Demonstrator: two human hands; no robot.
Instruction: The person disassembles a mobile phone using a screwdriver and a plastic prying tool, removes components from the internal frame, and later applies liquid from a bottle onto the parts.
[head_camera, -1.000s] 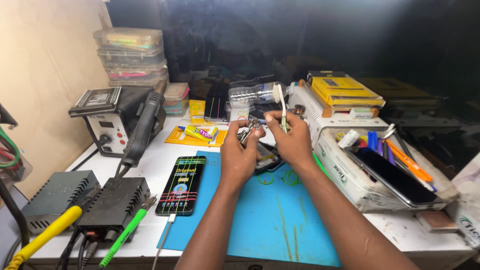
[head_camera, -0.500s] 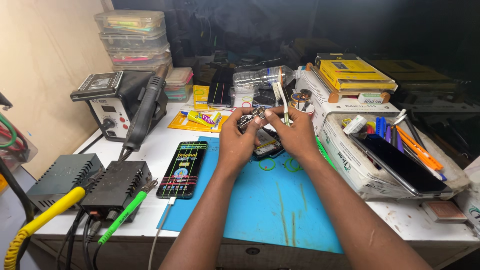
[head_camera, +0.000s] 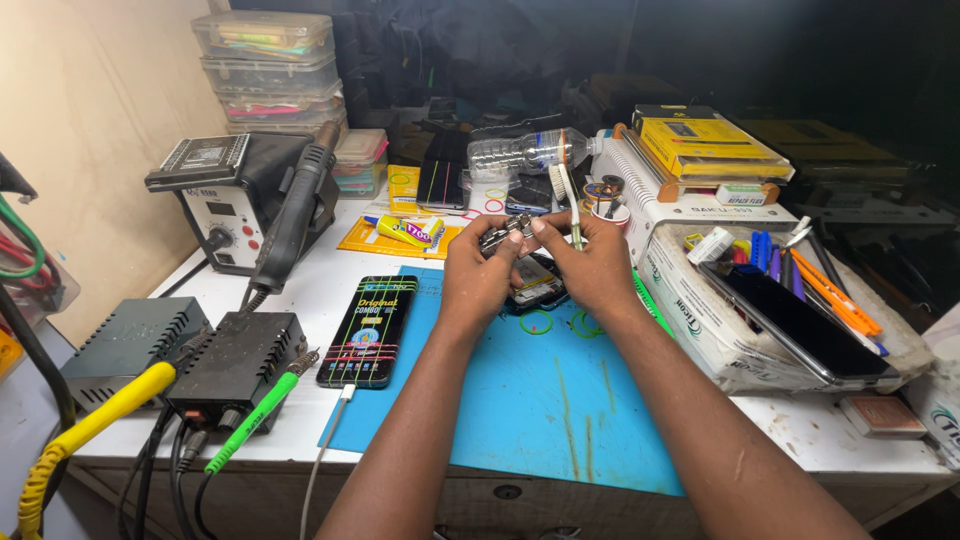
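My left hand (head_camera: 480, 275) and my right hand (head_camera: 588, 268) meet above the far part of a blue work mat (head_camera: 540, 390). Together their fingertips pinch a small dark metal part (head_camera: 503, 234). My right hand also holds a thin white brush (head_camera: 567, 205) that sticks upward. Under the hands lies an opened phone (head_camera: 536, 283), mostly hidden by them. A lit phone with a colourful screen (head_camera: 368, 328) lies on the mat's left edge, a cable plugged into its near end.
A hot-air station (head_camera: 225, 195) with its wand (head_camera: 292, 218) stands at the left, black power boxes (head_camera: 235, 362) in front. Stacked clear boxes (head_camera: 270, 60) are behind. A white tray (head_camera: 790, 330) of tools and a dark screen sits right, by yellow boxes (head_camera: 705, 145) and a bottle (head_camera: 525, 152).
The hands have stayed together over the mat, fingers shifting slightly on the small part. The view has tilted down a little, so the bench appears lower and nearer.
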